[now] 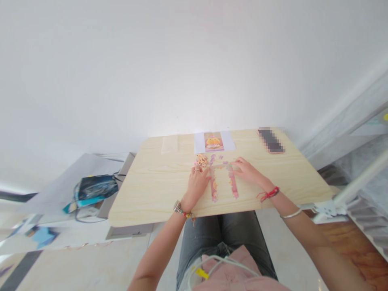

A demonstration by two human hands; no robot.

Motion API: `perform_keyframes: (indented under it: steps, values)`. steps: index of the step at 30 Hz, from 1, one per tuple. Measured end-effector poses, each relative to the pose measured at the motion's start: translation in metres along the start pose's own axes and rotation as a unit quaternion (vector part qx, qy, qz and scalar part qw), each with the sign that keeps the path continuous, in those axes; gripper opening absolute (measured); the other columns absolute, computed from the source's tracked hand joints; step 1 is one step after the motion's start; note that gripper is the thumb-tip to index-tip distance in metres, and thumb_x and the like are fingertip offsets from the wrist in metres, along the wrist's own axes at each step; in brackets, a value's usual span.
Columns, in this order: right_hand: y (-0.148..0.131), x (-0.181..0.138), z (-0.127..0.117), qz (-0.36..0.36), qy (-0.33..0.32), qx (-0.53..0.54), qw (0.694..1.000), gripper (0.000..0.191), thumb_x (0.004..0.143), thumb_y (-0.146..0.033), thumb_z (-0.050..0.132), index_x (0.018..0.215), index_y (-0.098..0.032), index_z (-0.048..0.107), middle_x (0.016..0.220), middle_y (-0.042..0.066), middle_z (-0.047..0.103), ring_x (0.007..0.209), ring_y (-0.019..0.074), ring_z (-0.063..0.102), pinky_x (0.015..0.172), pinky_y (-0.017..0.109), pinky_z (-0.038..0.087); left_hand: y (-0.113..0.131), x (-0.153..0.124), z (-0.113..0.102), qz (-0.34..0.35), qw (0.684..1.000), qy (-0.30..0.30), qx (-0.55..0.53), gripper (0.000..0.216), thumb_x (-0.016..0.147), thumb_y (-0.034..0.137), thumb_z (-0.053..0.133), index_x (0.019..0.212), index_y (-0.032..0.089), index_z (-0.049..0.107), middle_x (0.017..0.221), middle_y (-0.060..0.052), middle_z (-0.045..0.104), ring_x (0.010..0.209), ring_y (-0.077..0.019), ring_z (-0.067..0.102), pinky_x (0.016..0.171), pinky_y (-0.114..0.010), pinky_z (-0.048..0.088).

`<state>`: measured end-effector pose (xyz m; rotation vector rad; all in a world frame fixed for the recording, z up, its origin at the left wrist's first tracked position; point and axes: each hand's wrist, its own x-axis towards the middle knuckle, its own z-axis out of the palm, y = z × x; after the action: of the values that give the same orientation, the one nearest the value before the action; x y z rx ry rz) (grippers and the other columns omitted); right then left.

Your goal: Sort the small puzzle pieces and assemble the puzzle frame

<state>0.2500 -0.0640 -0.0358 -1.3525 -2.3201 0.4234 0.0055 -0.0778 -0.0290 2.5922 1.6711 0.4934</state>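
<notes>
A partly joined jigsaw puzzle lies on the table, with a left strip (214, 190) and a right strip (234, 186) of pink and orange pieces, linked across the top by a faint row. My left hand (197, 186) rests at the left strip's upper part, fingers apart, thumb side against its edge. My right hand (247, 171) touches the upper end of the right strip with its fingers spread. Just beyond my left fingers sits a pile of loose pieces (201, 159). A few purple pieces (212, 158) lie above the puzzle.
Behind the pieces, a white sheet (199, 142) carries a printed orange picture (214, 141). A pale translucent sheet (169, 144) lies back left, and a blurred phone (271, 140) back right on the wooden table (145, 182). Left of the table is a dark bag (97, 188) with cables.
</notes>
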Motion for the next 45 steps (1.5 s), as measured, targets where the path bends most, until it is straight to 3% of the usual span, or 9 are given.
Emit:
perform_keyframes:
  steps: [4,11,22,29,33,39,42,45]
  values:
    - [0.008,0.023,0.0,0.014,0.032,-0.025,0.999,0.018,0.08,-0.019,0.052,0.094,-0.015,0.062,0.09,0.007,0.054,0.084,0.0161,0.053,0.077,0.03,0.044,0.0,-0.006,-0.007,0.002,1.0,0.013,-0.004,0.039,0.077,0.025,0.056,0.114,0.019,0.049,0.086,-0.007,0.048,0.086,-0.0209,0.045,0.082,-0.037,0.039]
    - [0.009,0.053,0.002,-0.022,-0.015,-0.033,0.999,0.012,0.079,-0.015,0.053,0.081,-0.015,0.065,0.083,0.004,0.052,0.076,0.0128,0.053,0.073,0.024,0.042,-0.004,-0.028,-0.015,-0.008,1.0,0.029,-0.007,0.035,0.078,0.026,0.054,0.111,0.015,0.052,0.09,-0.009,0.047,0.088,-0.0218,0.045,0.083,-0.04,0.039]
    - [0.012,0.055,-0.002,-0.003,-0.042,-0.063,0.997,0.011,0.078,-0.019,0.055,0.084,-0.016,0.064,0.085,0.005,0.052,0.077,0.0139,0.053,0.072,0.024,0.039,-0.009,-0.053,-0.013,-0.015,0.998,0.049,-0.019,0.035,0.079,0.026,0.053,0.111,0.013,0.053,0.09,-0.011,0.048,0.088,-0.023,0.046,0.082,-0.043,0.039]
    - [0.005,0.063,-0.011,-0.016,-0.08,-0.159,0.984,0.015,0.082,-0.02,0.049,0.085,-0.013,0.061,0.088,0.007,0.052,0.073,0.0147,0.052,0.069,0.025,0.038,0.003,-0.062,-0.021,-0.015,0.998,0.046,-0.051,0.033,0.078,0.024,0.054,0.11,0.014,0.054,0.091,-0.01,0.046,0.086,-0.0213,0.045,0.082,-0.041,0.039]
    - [-0.021,0.049,-0.018,-0.046,-0.056,-0.154,0.985,0.016,0.083,-0.022,0.048,0.088,-0.012,0.059,0.09,0.008,0.051,0.074,0.0152,0.052,0.069,0.027,0.038,0.007,-0.073,-0.022,-0.022,0.996,0.05,-0.072,0.031,0.078,0.023,0.055,0.108,0.017,0.055,0.094,-0.009,0.045,0.084,-0.0201,0.045,0.08,-0.039,0.041]
    - [-0.098,-0.014,-0.003,-0.181,-0.074,-0.151,0.969,0.018,0.086,-0.026,0.045,0.088,-0.013,0.058,0.088,0.008,0.053,0.085,0.0184,0.051,0.074,0.031,0.037,0.015,-0.092,-0.017,-0.016,0.994,0.045,-0.103,0.03,0.077,0.019,0.055,0.106,0.017,0.056,0.092,-0.008,0.044,0.082,-0.0186,0.043,0.078,-0.037,0.043]
    - [-0.119,-0.037,0.012,-0.161,-0.086,-0.188,0.965,0.018,0.087,-0.021,0.042,0.089,-0.012,0.057,0.087,0.009,0.054,0.083,0.0186,0.051,0.074,0.033,0.036,0.02,-0.096,-0.014,-0.013,0.992,0.042,-0.12,0.026,0.076,0.016,0.056,0.102,0.018,0.058,0.091,-0.007,0.044,0.083,-0.0183,0.043,0.077,-0.035,0.044]
    - [-0.123,-0.046,0.023,-0.138,-0.084,-0.202,0.966,0.018,0.088,-0.02,0.041,0.091,-0.012,0.056,0.085,0.008,0.054,0.081,0.0181,0.052,0.072,0.033,0.037,0.024,-0.097,-0.014,-0.016,0.991,0.05,-0.126,0.024,0.076,0.015,0.055,0.1,0.017,0.059,0.091,-0.007,0.045,0.083,-0.0184,0.043,0.077,-0.035,0.044]
